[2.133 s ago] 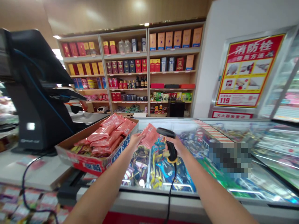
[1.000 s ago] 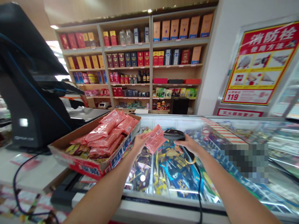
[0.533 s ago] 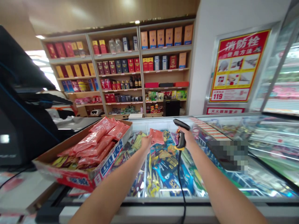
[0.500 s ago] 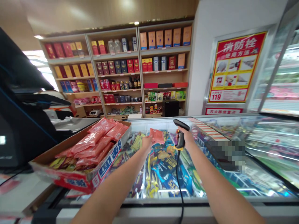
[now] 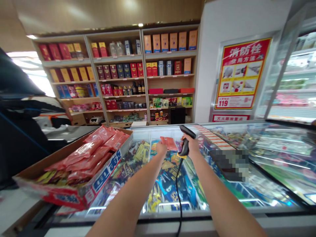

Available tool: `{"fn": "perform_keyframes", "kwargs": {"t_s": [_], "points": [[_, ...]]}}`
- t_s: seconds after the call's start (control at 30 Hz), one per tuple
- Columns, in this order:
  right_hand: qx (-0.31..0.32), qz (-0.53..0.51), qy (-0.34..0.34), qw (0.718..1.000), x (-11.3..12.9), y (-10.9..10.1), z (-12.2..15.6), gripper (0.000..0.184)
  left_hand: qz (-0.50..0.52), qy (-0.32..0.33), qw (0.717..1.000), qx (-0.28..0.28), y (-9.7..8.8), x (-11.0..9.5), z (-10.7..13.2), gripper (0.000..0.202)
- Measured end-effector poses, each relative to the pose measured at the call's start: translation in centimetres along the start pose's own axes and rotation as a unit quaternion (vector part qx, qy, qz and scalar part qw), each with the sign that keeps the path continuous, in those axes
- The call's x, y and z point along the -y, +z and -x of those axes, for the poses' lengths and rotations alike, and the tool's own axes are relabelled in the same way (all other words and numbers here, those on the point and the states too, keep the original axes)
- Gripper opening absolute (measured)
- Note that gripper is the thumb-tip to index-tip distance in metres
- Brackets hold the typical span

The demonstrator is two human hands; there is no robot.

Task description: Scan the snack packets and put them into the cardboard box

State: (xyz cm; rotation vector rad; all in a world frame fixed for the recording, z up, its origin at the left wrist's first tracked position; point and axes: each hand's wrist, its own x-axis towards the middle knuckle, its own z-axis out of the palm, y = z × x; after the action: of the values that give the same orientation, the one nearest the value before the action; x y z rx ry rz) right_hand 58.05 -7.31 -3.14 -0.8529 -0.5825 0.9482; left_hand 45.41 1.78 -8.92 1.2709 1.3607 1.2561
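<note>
My left hand [image 5: 161,148] is closed on a pink snack packet [image 5: 169,143], held out over the glass-topped freezer [image 5: 247,194]. My right hand [image 5: 191,147] grips a black barcode scanner [image 5: 185,140] with a yellow ring on its handle. The scanner's head sits just to the right of the packet and its black cable [image 5: 178,184] hangs down between my arms. A cardboard box [image 5: 98,179] full of the same pink packets [image 5: 98,146] rests to the left, on the freezer's edge.
The freezer holds many coloured wrapped ice creams [image 5: 170,184]. A black checkout terminal [image 5: 17,131] stands at the far left. Wooden shelves [image 5: 140,75] of boxed goods line the back wall. A red fire-hydrant poster [image 5: 240,74] hangs on the right, beside glass fridge doors [image 5: 293,79].
Both hands have reached further out over the freezer, the packet and scanner staying close together. The scanner has tipped more upright. My view has swung right, so the box and terminal slid left.
</note>
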Motion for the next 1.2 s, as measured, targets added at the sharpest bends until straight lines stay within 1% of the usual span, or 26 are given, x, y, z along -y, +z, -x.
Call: {"fn": "perform_keyframes", "kwargs": {"t_s": [0.07,0.13,0.17,0.23,0.27,0.33,0.37,0.4,0.43,0.47,0.53,0.57,0.6,0.63,0.67,0.73,0.8,0.87,0.93,1.0,1.07,1.2], "points": [[0.007,0.003,0.007,1.000,0.0,0.1,0.2,0.024,-0.056,0.028,0.998,-0.030,-1.0,-0.7,0.6,0.026],[0.016,0.005,0.013,1.000,0.0,0.2,0.4,0.025,-0.107,0.059,0.991,-0.057,-2.6,-1.9,1.1,0.041],[0.031,0.008,0.025,0.999,-0.1,0.3,0.6,0.025,-0.131,0.075,0.987,-0.061,-3.8,-2.8,1.2,0.044],[0.067,0.022,0.045,0.997,-0.5,0.7,1.1,0.025,-0.194,0.113,0.974,-0.041,-6.8,-4.8,1.4,0.041],[0.085,0.027,0.047,0.995,-0.7,1.0,1.5,0.024,-0.237,0.135,0.962,-0.023,-8.8,-6.1,1.4,0.036],[0.133,0.042,0.069,0.988,-1.3,1.7,2.5,0.020,-0.344,0.178,0.922,0.011,-13.5,-8.8,1.1,0.027],[0.156,0.053,0.087,0.982,-1.6,2.1,3.1,0.020,-0.390,0.197,0.900,0.010,-16.2,-10.1,0.9,0.026],[0.179,0.064,0.105,0.976,-1.9,2.5,3.7,0.020,-0.436,0.200,0.877,0.003,-18.9,-11.3,0.5,0.023],[0.199,0.075,0.117,0.970,-2.2,2.8,4.3,0.020,-0.482,0.190,0.855,-0.009,-21.7,-12.3,0.0,0.021],[0.216,0.086,0.123,0.965,-2.5,3.1,4.8,0.020,-0.520,0.174,0.835,-0.035,-24.5,-13.1,-0.6,0.020],[0.238,0.103,0.113,0.959,-2.9,3.5,5.6,0.019,-0.556,0.133,0.814,-0.107,-29.6,-13.6,-2.0,0.028],[0.245,0.111,0.104,0.958,-3.1,3.6,5.8,0.019,-0.557,0.116,0.811,-0.138,-31.8,-13.4,-2.7,0.035],[0.250,0.118,0.097,0.956,-3.2,3.6,6.0,0.019,-0.556,0.098,0.811,-0.155,-33.7,-13.0,-3.4,0.042],[0.254,0.125,0.093,0.955,-3.4,3.6,6.0,0.020,-0.557,0.077,0.811,-0.161,-35.3,-12.5,-4.1,0.047],[0.259,0.131,0.089,0.953,-3.4,3.6,6.0,0.021,-0.560,0.060,0.813,-0.150,-36.5,-11.9,-4.6,0.048],[0.268,0.144,0.085,0.949,-3.5,3.4,5.8,0.023,-0.563,0.032,0.818,-0.109,-38.0,-10.7,-5.5,0.041],[0.272,0.152,0.083,0.947,-3.5,3.2,5.6,0.024,-0.563,0.028,0.822,-0.083,-38.7,-10.1,-6.0,0.029],[0.270,0.147,0.078,0.948,-3.4,3.0,5.4,0.026,-0.565,0.033,0.819,-0.091,-39.0,-10.0,-6.2,0.024],[0.269,0.135,0.072,0.951,-3.3,3.0,5.4,0.026,-0.569,0.035,0.815,-0.106,-39.1,-10.4,-6.3,0.023],[0.271,0.127,0.067,0.952,-3.1,3.1,5.5,0.027,-0.570,0.040,0.814,-0.107,-38.8,-11.1,-6.3,0.021],[0.275,0.127,0.068,0.951,-2.9,3.2,5.7,0.027,-0.570,0.069,0.811,-0.108,-38.1,-11.9,-6.2,0.016],[0.276,0.140,0.079,0.948,-2.7,3.3,5.7,0.027,-0.570,0.129,0.800,-0.135,-35.8,-13.3,-5.4,0.010]]}}
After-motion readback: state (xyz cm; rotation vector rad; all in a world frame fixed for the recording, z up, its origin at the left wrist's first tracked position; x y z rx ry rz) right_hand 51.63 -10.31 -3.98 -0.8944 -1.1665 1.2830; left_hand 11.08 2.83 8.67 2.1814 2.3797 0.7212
